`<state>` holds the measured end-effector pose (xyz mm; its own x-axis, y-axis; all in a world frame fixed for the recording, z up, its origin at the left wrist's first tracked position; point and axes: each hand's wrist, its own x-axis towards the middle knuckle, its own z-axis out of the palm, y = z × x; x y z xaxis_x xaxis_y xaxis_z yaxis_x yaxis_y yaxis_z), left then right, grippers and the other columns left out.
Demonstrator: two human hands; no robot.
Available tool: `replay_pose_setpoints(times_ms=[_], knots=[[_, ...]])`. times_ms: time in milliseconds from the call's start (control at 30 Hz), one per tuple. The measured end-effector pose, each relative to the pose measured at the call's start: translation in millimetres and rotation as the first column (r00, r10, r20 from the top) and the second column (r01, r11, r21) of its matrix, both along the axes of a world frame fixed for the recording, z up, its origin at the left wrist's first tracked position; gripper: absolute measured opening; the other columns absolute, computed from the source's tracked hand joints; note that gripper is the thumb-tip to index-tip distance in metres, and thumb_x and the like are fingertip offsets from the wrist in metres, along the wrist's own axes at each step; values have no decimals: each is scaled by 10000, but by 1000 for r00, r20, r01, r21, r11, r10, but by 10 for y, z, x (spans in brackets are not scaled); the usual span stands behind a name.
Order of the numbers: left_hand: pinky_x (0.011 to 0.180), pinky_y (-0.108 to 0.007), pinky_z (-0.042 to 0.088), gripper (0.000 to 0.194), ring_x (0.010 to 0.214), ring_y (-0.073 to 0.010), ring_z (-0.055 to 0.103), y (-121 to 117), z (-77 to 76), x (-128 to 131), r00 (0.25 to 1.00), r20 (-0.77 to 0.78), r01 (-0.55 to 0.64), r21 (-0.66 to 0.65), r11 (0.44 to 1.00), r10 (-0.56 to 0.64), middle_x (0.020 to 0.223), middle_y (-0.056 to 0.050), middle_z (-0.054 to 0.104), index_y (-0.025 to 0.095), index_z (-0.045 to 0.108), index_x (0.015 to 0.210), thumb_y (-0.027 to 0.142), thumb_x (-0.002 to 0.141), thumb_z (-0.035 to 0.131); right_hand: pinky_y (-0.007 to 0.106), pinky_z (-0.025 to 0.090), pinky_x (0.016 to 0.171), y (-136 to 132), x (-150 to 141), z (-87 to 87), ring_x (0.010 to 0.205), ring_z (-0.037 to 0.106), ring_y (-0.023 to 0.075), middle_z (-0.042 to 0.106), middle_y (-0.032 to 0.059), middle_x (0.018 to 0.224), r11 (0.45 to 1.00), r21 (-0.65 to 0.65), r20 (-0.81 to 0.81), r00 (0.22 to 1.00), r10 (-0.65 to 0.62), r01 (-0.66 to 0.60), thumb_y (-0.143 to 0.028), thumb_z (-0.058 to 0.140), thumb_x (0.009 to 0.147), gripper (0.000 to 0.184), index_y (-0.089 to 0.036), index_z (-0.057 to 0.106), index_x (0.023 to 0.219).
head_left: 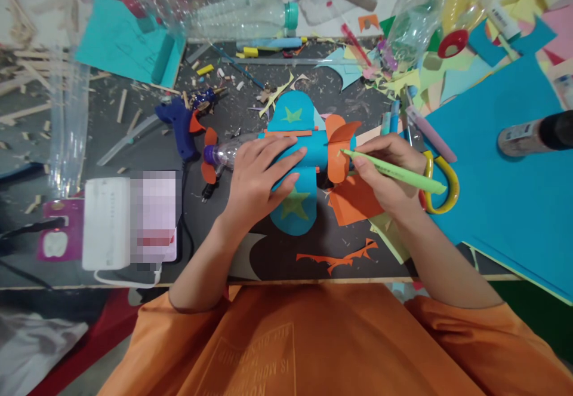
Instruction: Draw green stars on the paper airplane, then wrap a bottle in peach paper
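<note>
A toy airplane (320, 148) made from a plastic bottle wrapped in blue paper lies on the dark table. Its blue wings carry green stars, its tail (339, 166) is orange, and an orange propeller (209, 172) sits at the purple cap. My left hand (264, 172) is curved over the body and grips it from above, fingers slightly apart. In my right hand (394, 169) is a light green marker (403, 174), pinched between thumb and fingers. The marker's tip meets the orange tail, where a small green mark shows.
A blue glue gun (181, 124) and a white power bank (106, 223) lie to the left. Yellow-handled scissors (452, 184) and a large blue sheet (496, 205) are right. Orange scraps (329, 260) lie in front. Plastic bottles (233, 11) and paper bits fill the back.
</note>
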<state>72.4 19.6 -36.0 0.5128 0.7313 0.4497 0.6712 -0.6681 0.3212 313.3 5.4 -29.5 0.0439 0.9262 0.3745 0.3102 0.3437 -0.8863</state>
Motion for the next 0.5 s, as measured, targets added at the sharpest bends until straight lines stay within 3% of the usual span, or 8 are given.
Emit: replay_pose_setpoints(times_ms=[100, 233, 500], knots=[[1012, -422, 449, 360, 1226, -255, 624, 2, 6, 1, 1000, -16, -3, 28, 1000, 4, 1312, -81, 704, 267, 672, 1261, 356, 1021, 419, 268, 463, 457, -8, 3, 7, 529, 579, 127, 645, -7, 656, 999, -44, 25, 999, 29, -28, -375, 719, 870, 177, -227, 676, 782], [1006, -416, 455, 345, 1225, -254, 627, 3, 9, 3, 1000, -10, -4, 49, 999, 5, 1305, -79, 708, 259, 678, 1250, 337, 1013, 441, 276, 479, 485, -9, -11, 22, 574, 600, 136, 663, 1, 692, 999, -17, 30, 999, -36, 36, -388, 729, 853, 183, -229, 671, 783], [1021, -425, 437, 361, 1227, -259, 620, -1, -2, 7, 1000, 0, -11, 5, 1000, 11, 1308, -79, 703, 269, 679, 1248, 359, 1022, 412, 265, 468, 487, -5, -13, 47, 566, 601, 129, 665, -7, 682, 1000, 7, 21, 999, -25, 25, -320, 724, 848, 137, -223, 662, 773]])
